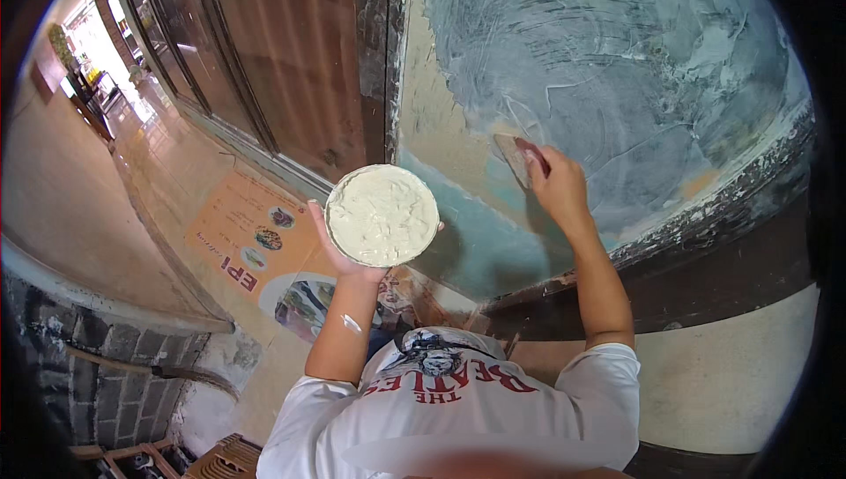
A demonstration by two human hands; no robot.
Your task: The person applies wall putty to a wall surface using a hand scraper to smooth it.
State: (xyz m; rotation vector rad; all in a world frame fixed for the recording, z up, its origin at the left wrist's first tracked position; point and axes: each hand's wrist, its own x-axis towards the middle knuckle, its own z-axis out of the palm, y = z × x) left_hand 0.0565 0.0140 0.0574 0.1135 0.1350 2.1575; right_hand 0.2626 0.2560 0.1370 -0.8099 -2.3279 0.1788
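My left hand (337,257) holds up a round tub (381,213) full of pale cream paste, with fingers wrapped round its sides. My right hand (560,181) grips a wide putty knife (513,153) with a red-brown handle, its blade at the wall (617,74). That wall is unevenly coated with grey-blue and pale filler, with beige and turquoise patches showing round the blade and lower down. A white smear is on my left forearm.
A dark-framed panelled door (308,47) stands left of the wall. An orange printed sheet (225,223) lies on the tiled floor, which runs toward a bright opening at the upper left. Grey blockwork (123,373) is at lower left, beside wooden slatted items (220,457). A dark band borders the wall below.
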